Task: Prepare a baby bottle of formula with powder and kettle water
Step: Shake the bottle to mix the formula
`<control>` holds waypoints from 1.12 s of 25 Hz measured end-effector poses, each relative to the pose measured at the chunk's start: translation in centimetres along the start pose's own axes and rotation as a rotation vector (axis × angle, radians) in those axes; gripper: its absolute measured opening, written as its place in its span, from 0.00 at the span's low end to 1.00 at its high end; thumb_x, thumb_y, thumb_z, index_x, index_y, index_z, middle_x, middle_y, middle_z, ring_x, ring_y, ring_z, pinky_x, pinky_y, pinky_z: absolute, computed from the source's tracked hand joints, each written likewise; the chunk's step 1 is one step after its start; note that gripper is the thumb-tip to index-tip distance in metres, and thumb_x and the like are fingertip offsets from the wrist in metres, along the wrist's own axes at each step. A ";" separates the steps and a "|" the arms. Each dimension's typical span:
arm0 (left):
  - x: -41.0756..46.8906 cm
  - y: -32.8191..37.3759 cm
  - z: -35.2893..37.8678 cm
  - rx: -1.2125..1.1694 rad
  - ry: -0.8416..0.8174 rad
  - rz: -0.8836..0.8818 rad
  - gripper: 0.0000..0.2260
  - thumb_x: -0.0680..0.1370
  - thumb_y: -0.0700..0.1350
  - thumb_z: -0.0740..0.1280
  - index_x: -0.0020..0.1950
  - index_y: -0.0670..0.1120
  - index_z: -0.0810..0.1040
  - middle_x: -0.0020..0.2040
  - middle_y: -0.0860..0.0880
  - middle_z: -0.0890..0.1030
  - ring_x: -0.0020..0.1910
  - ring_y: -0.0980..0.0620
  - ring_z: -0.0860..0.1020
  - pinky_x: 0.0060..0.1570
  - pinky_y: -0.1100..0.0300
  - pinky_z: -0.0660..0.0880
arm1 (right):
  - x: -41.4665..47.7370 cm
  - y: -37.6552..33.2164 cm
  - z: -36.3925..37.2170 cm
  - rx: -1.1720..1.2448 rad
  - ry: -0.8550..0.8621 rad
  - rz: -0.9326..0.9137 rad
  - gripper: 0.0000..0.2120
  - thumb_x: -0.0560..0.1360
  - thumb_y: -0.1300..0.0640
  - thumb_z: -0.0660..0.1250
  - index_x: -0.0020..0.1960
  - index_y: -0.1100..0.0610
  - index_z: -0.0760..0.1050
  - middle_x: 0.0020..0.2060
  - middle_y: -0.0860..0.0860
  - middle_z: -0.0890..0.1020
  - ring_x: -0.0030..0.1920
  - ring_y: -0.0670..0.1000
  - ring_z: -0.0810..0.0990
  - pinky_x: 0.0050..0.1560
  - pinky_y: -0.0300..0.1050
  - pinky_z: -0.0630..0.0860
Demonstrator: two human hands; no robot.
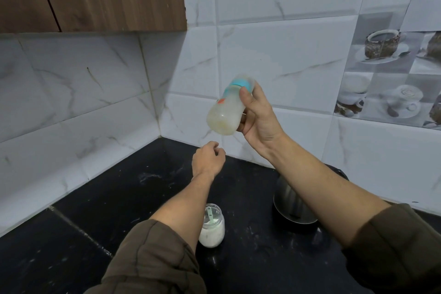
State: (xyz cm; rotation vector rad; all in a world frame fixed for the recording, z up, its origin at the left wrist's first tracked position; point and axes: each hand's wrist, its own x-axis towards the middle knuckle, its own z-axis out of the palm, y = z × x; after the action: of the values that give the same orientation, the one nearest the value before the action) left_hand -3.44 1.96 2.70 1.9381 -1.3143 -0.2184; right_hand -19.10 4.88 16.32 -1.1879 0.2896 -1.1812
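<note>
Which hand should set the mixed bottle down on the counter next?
Right, probably. The right hand already has its grip around the tilted baby bottle, held above the black counter. The left hand is empty, loosely curled lower down.

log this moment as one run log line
right hand: holds baby bottle tilted, capped, milky | left hand: empty | powder jar: open, scoop inside | kettle: on counter

You have one baby bottle (228, 108), one powder jar (212, 228), one scoop (209, 215), and one kettle (292, 203).
</note>
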 end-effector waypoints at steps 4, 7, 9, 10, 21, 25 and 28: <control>-0.3 0.0 0.0 -0.006 0.000 0.006 0.18 0.82 0.50 0.63 0.71 0.48 0.78 0.61 0.47 0.84 0.62 0.44 0.81 0.62 0.51 0.76 | 1.0 0.1 0.0 0.138 0.200 -0.025 0.28 0.78 0.47 0.73 0.74 0.53 0.69 0.60 0.56 0.83 0.50 0.55 0.87 0.47 0.52 0.84; -0.2 -0.3 -0.4 -0.003 0.008 -0.003 0.18 0.82 0.49 0.62 0.71 0.48 0.78 0.61 0.47 0.85 0.62 0.44 0.81 0.63 0.51 0.76 | 1.7 0.4 -0.4 0.323 0.351 -0.015 0.28 0.78 0.47 0.74 0.73 0.54 0.70 0.69 0.61 0.79 0.53 0.58 0.87 0.47 0.49 0.84; -0.1 -0.4 -0.4 -0.004 0.007 -0.002 0.18 0.82 0.50 0.63 0.71 0.48 0.78 0.62 0.47 0.84 0.62 0.44 0.81 0.63 0.50 0.76 | 1.1 0.3 0.0 0.213 0.260 0.013 0.29 0.78 0.47 0.73 0.75 0.54 0.68 0.65 0.60 0.81 0.53 0.57 0.86 0.47 0.51 0.84; -0.1 -0.3 -0.4 -0.005 0.004 -0.002 0.18 0.82 0.50 0.63 0.71 0.48 0.78 0.62 0.47 0.84 0.62 0.44 0.81 0.63 0.50 0.76 | 0.7 0.2 0.4 0.110 0.170 0.024 0.30 0.78 0.47 0.73 0.75 0.54 0.68 0.60 0.57 0.83 0.51 0.56 0.86 0.47 0.52 0.84; -0.2 -0.2 -1.0 0.000 0.016 -0.007 0.19 0.82 0.49 0.62 0.71 0.48 0.78 0.62 0.47 0.85 0.62 0.43 0.81 0.63 0.51 0.76 | 0.7 0.1 -0.1 0.041 0.129 0.015 0.30 0.78 0.47 0.72 0.76 0.53 0.67 0.61 0.56 0.81 0.49 0.55 0.86 0.45 0.50 0.84; -0.5 0.2 -0.9 -0.013 0.007 0.003 0.18 0.83 0.50 0.63 0.72 0.48 0.77 0.62 0.48 0.84 0.63 0.45 0.81 0.63 0.51 0.76 | 0.5 -0.2 0.2 -0.017 0.058 -0.018 0.28 0.79 0.50 0.71 0.77 0.52 0.67 0.56 0.53 0.84 0.48 0.55 0.87 0.44 0.51 0.84; -0.5 0.1 -1.0 -0.013 0.019 0.001 0.19 0.82 0.49 0.62 0.72 0.48 0.78 0.61 0.48 0.85 0.62 0.45 0.81 0.63 0.51 0.76 | 2.0 -0.4 -0.3 0.246 0.284 -0.052 0.29 0.79 0.47 0.73 0.75 0.55 0.67 0.68 0.60 0.79 0.50 0.56 0.87 0.45 0.49 0.84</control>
State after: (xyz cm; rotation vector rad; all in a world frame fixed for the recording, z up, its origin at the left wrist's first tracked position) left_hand -3.19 2.92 3.30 1.9247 -1.2985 -0.2071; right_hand -18.67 3.14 17.26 -0.8177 0.3170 -1.3907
